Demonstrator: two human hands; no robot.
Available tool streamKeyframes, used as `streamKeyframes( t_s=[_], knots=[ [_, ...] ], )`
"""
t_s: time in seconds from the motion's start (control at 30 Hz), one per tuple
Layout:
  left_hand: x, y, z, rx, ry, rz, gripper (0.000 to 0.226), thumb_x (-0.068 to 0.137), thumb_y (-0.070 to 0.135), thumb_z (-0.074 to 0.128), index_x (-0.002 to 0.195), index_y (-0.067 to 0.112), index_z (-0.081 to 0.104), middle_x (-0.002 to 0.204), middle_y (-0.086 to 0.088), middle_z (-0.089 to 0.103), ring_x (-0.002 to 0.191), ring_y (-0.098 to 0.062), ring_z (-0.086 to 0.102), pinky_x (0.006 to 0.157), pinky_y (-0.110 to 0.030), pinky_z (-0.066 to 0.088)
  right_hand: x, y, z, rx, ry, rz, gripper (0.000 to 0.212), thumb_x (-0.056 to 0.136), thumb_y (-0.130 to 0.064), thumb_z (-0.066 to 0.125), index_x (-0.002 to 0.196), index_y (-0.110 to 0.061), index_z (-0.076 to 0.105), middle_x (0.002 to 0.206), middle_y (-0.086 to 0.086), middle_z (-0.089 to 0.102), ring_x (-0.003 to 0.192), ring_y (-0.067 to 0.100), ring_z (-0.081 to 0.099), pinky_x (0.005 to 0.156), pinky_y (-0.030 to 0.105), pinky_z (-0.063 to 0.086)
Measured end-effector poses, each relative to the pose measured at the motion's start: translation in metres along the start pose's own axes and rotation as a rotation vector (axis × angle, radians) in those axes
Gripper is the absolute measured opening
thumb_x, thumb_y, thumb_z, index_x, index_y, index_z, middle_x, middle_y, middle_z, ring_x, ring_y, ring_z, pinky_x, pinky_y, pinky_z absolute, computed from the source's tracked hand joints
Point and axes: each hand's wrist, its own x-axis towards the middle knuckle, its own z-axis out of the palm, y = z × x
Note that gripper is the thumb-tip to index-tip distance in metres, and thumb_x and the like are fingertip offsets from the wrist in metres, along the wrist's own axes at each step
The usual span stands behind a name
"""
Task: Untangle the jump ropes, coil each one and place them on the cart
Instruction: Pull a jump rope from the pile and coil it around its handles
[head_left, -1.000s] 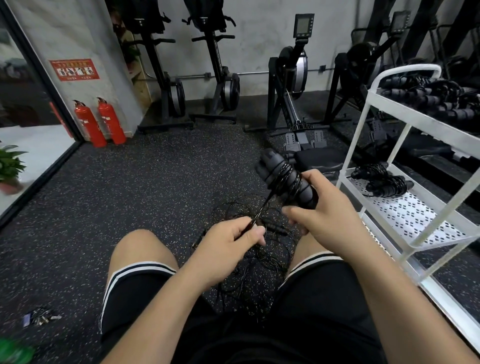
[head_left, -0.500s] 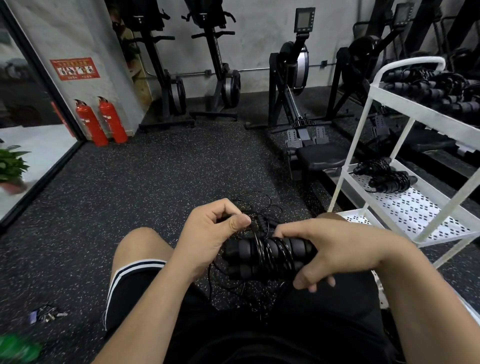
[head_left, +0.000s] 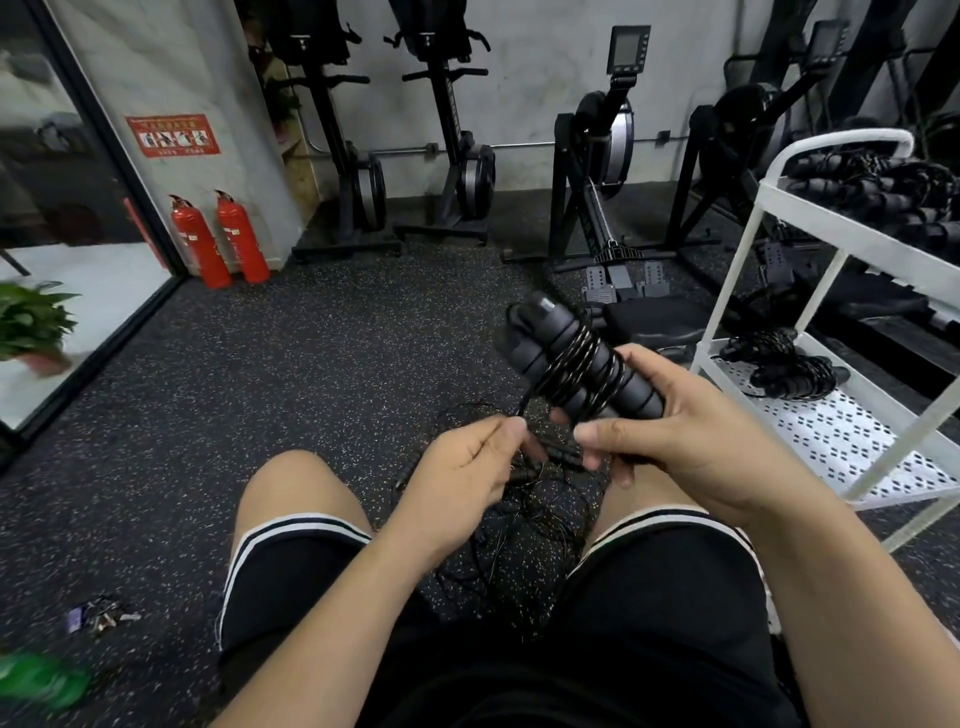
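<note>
Beside the white cart (head_left: 737, 270), right hand (head_left: 670, 441) grips jump rope handles (head_left: 576, 364), cord half-wound; left hand (head_left: 467, 473) pinches the cord. Slack could snag the floor tangle (head_left: 519, 525), loosening coils.

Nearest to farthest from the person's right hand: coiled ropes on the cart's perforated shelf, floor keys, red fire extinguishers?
Head view, from the right hand:
1. Coiled black jump ropes on the white cart's perforated shelf, just to its right.
2. Bunch of keys on the floor, far left.
3. Two red fire extinguishers, by the back-left wall.
</note>
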Motion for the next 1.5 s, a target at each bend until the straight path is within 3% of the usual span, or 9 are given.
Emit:
streamKeyframes(
  t_s=[0.23, 0.43, 0.53, 0.8, 0.97, 1.03, 1.13, 1.23, 1.5],
  knots=[
    [-0.003, 0.004, -0.003, 0.297, -0.082, 0.051, 0.017, 0.105, 0.038, 0.068, 0.096, 0.027, 0.077, 0.069, 0.003, 0.061, 0.066, -0.005, 0.049, 0.064, -0.025, 0.039, 0.011, 0.027, -0.013, -0.425, 0.198, 0.070, 0.045, 0.088, -0.007, 0.087, 0.111, -0.029, 0.056, 0.075, 0.013, 0.075, 0.060, 0.035, 0.071, 0.054, 0.042, 0.057],
    [-0.001, 0.009, -0.015, 0.318, -0.032, 0.115, 0.012, 0.100, 0.028, 0.076, 0.090, 0.023, 0.082, 0.067, 0.018, 0.067, 0.060, 0.006, 0.052, 0.062, -0.011, 0.037, 0.005, 0.030, -0.017, -0.623, -0.144, 0.307, 0.045, 0.083, -0.005, 0.089, 0.110, -0.028, 0.060, 0.078, 0.008, 0.076, 0.067, 0.026, 0.075, 0.056, 0.041, 0.061],
    [0.001, 0.010, -0.020, 0.231, 0.000, 0.151, 0.012, 0.092, 0.032, 0.082, 0.086, 0.022, 0.081, 0.077, 0.000, 0.075, 0.070, -0.006, 0.060, 0.067, -0.019, 0.045, -0.003, 0.019, -0.011, -0.621, -0.359, 0.361, 0.043, 0.086, -0.007, 0.088, 0.113, -0.027, 0.061, 0.080, 0.002, 0.077, 0.070, 0.019, 0.075, 0.056, 0.034, 0.058],
    [0.005, 0.006, -0.025, -0.006, -0.005, 0.143, 0.020, 0.093, 0.031, 0.077, 0.073, 0.029, 0.076, 0.069, 0.015, 0.063, 0.061, 0.001, 0.052, 0.060, -0.014, 0.041, -0.015, -0.010, -0.005, -0.262, -0.590, 0.264, 0.039, 0.090, 0.003, 0.083, 0.118, -0.006, 0.057, 0.088, 0.012, 0.071, 0.078, 0.026, 0.072, 0.054, 0.028, 0.052],
    [-0.001, -0.004, -0.018, 0.038, 0.007, -0.031, 0.041, 0.083, -0.001, 0.066, 0.084, 0.040, 0.073, 0.074, 0.022, 0.070, 0.069, 0.006, 0.065, 0.070, -0.014, 0.049, -0.016, -0.009, -0.005, -0.070, -0.510, 0.159, 0.041, 0.089, 0.005, 0.083, 0.121, -0.004, 0.058, 0.093, 0.035, 0.064, 0.079, 0.032, 0.069, 0.055, 0.031, 0.053],
    [-0.003, -0.010, -0.015, 0.263, 0.031, -0.054, 0.032, 0.091, 0.003, 0.069, 0.094, 0.035, 0.063, 0.079, 0.021, 0.066, 0.071, 0.009, 0.063, 0.072, -0.008, 0.048, -0.014, -0.008, -0.005, -0.022, -0.445, 0.133, 0.042, 0.088, 0.002, 0.084, 0.122, -0.006, 0.059, 0.099, 0.039, 0.063, 0.079, 0.033, 0.070, 0.055, 0.032, 0.053],
    [0.003, -0.013, -0.003, 0.138, -0.024, -0.112, 0.024, 0.107, 0.028, 0.063, 0.086, 0.018, 0.070, 0.068, 0.004, 0.056, 0.054, -0.007, 0.044, 0.058, -0.027, 0.038, -0.009, -0.003, -0.001, 0.012, -0.298, 0.067, 0.043, 0.088, -0.003, 0.083, 0.123, -0.004, 0.059, 0.110, 0.037, 0.067, 0.079, 0.032, 0.071, 0.054, 0.033, 0.052],
    [0.003, -0.009, 0.003, 0.079, -0.129, -0.080, 0.026, 0.106, 0.048, 0.054, 0.092, 0.037, 0.074, 0.059, 0.013, 0.038, 0.051, -0.010, 0.031, 0.049, -0.032, 0.024, -0.001, 0.004, -0.001, 0.034, -0.114, 0.011, 0.051, 0.088, -0.007, 0.087, 0.128, -0.002, 0.056, 0.116, 0.035, 0.069, 0.080, 0.033, 0.070, 0.057, 0.035, 0.050],
    [0.000, 0.002, -0.002, 0.624, -0.261, 0.064, 0.026, 0.109, 0.046, 0.058, 0.095, 0.030, 0.072, 0.057, 0.011, 0.054, 0.052, -0.009, 0.044, 0.056, -0.034, 0.038, 0.010, 0.032, -0.016, -0.419, 0.206, 0.075, 0.039, 0.091, -0.012, 0.086, 0.113, -0.025, 0.057, 0.083, 0.012, 0.075, 0.072, 0.040, 0.075, 0.056, 0.047, 0.064]
  ],
)
